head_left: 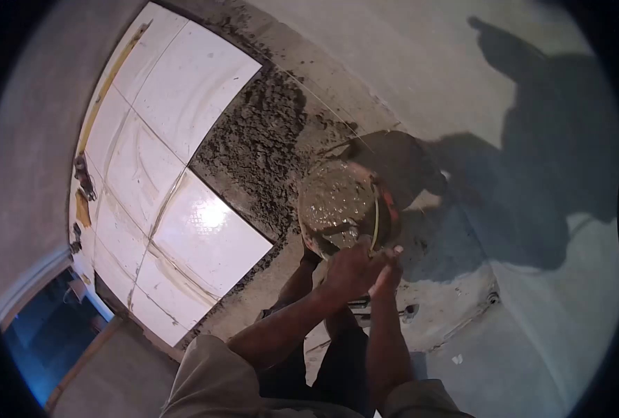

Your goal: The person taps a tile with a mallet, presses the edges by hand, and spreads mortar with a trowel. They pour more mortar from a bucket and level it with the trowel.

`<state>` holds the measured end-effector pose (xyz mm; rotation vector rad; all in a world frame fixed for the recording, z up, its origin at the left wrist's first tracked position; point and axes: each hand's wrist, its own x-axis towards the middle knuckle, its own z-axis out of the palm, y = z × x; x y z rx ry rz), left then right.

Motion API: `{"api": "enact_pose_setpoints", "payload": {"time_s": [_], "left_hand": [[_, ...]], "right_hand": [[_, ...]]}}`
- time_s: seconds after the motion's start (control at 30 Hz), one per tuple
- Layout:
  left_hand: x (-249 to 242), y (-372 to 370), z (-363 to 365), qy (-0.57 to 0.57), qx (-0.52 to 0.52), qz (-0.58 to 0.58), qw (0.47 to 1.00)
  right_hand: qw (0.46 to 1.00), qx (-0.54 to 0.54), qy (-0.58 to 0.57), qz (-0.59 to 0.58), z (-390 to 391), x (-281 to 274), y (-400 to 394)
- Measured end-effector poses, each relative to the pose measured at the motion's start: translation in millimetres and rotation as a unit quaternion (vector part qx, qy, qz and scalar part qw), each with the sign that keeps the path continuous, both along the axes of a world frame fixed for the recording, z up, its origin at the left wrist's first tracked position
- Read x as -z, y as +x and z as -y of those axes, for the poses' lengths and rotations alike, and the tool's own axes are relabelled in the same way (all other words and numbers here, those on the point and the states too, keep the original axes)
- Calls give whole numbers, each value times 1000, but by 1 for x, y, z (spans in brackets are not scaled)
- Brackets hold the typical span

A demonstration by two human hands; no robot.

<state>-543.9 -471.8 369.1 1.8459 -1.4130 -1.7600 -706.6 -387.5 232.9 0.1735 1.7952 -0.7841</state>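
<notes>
A round bucket (391,205) stands on the floor in front of me, filled nearly to its rim with wet grey mortar (337,191). Its thin yellowish handle (376,216) curves over the right side and runs down to my hands. At the near rim my left hand (351,268) is closed, fingers curled, with its grip hidden from view. My right hand (386,273) is pressed against it, also closed, its thumb pointing up. What the two hands grip cannot be made out. A shiny grey patch (343,237) shows in the mortar just beyond them.
Large white tiles (205,216) lie to the left, smeared with mortar. Rough dark mortar (254,132) borders them. A long yellow straightedge (107,87) and small tools (83,174) rest along their far left side. A string line (323,104) stretches beyond the bucket, beside the wall (421,63).
</notes>
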Motion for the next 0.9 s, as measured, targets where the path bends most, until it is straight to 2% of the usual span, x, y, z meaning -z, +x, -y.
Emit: {"api": "enact_pose_setpoints", "payload": {"time_s": [0.07, 0.1, 0.13, 0.17, 0.2, 0.23, 0.27, 0.3, 0.33, 0.4, 0.43, 0.47, 0.5, 0.57, 0.6, 0.63, 0.7, 0.73, 0.8, 0.83, 0.9], "left_hand": [[5, 29, 30, 59, -84, 22, 994], [25, 44, 37, 55, -95, 18, 994], [54, 61, 34, 22, -185, -14, 982], [87, 78, 30, -8, -273, -45, 961], [133, 102, 24, -81, -285, -43, 954], [171, 131, 20, -155, -298, -41, 941], [182, 170, 23, -209, -217, 77, 950], [185, 208, 30, -257, -133, 197, 937], [174, 237, 34, -254, -177, 153, 938], [166, 272, 30, -257, -215, 111, 936], [171, 276, 25, -108, -321, 53, 939], [179, 277, 26, 44, -419, -17, 907], [189, 278, 29, 39, -431, -34, 901], [210, 274, 22, 14, -499, -2, 867], [197, 269, 27, 12, -509, 22, 860], [184, 264, 26, 22, -516, 15, 856], [164, 258, 32, 17, -438, 60, 897], [159, 248, 29, 12, -409, 38, 912], [170, 214, 5, -113, -308, 119, 937], [173, 194, -8, -104, -306, 121, 939], [180, 159, -30, -139, -236, 159, 949]], "right_hand": [[997, 37, -60, 13, 23, 15, 42], [941, -293, -47, -163, 46, 25, 64], [749, -581, -24, -317, 59, 38, 88], [685, -546, -190, -442, 58, 63, 119], [588, -485, -351, -543, 53, 91, 153], [521, -575, -342, -530, 59, 85, 189], [589, -592, -348, -426, 83, 63, 236], [654, -593, -340, -324, 106, 40, 283], [816, -483, -298, -106, 115, 24, 317], [825, -492, -270, -62, 88, 39, 327], [825, -501, -260, -28, 81, 49, 324], [769, -545, -316, -110, 73, 52, 292], [705, -574, -363, -203, 67, 54, 260], [833, -510, -165, -136, 66, 55, 180], [879, -459, -66, -111, 67, 55, 140], [921, -380, 41, -75, 96, 20, 128], [906, -402, -26, -129, 112, 67, 52], [772, -565, -106, -272, 126, 114, 4], [750, -582, -116, -291, 159, 133, -1], [877, -444, -46, -176, 191, 123, 31], [907, -398, -52, -126, 221, 170, 24]]}}
